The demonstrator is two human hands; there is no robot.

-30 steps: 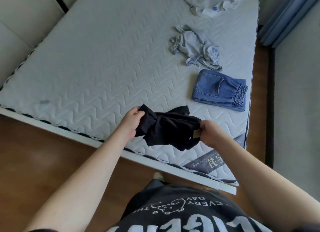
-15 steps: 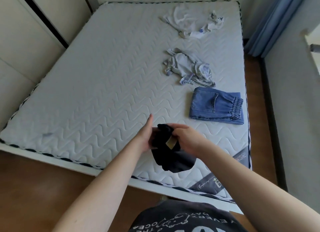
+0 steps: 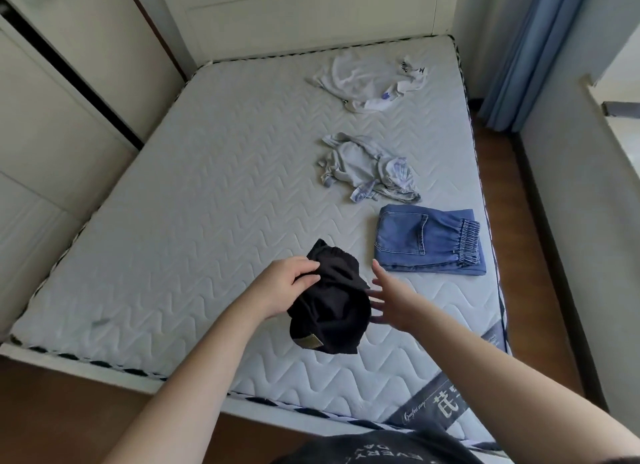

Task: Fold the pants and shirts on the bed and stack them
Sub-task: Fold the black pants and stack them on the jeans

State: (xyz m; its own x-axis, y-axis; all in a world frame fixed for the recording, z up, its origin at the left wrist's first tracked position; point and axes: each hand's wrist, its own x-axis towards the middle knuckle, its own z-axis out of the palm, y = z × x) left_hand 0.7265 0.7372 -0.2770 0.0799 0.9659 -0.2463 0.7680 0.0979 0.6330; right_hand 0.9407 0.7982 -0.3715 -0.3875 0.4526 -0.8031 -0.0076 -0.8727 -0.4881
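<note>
1. While the black garment (image 3: 332,311) is held above the near part of the bed (image 3: 194,221), it is gripped at its upper edge by the left hand (image 3: 282,287), whose fingers are curled into the cloth.
2. The garment is seen bunched and hanging in folds, with a small tan label (image 3: 309,342) shown at its lower left.
3. The right hand (image 3: 389,302) is held just beside the garment on its right, with fingers spread and straight; nothing is grasped by it, and whether its fingertips touch the cloth cannot be told.
4. A pair of blue jeans (image 3: 427,240) is laid folded on the mattress near the right edge, just beyond the right hand, with a back pocket and an elastic waistband facing up.
5. Further up the bed a crumpled grey garment (image 3: 367,167) is seen, close to the jeans but apart from them.
6. A crumpled white garment (image 3: 370,82) is laid near the head of the bed, well apart from the black one.
7. A blue curtain (image 3: 530,48) is seen at the upper right, and a wooden floor (image 3: 52,411) beside the bed frame.
</note>
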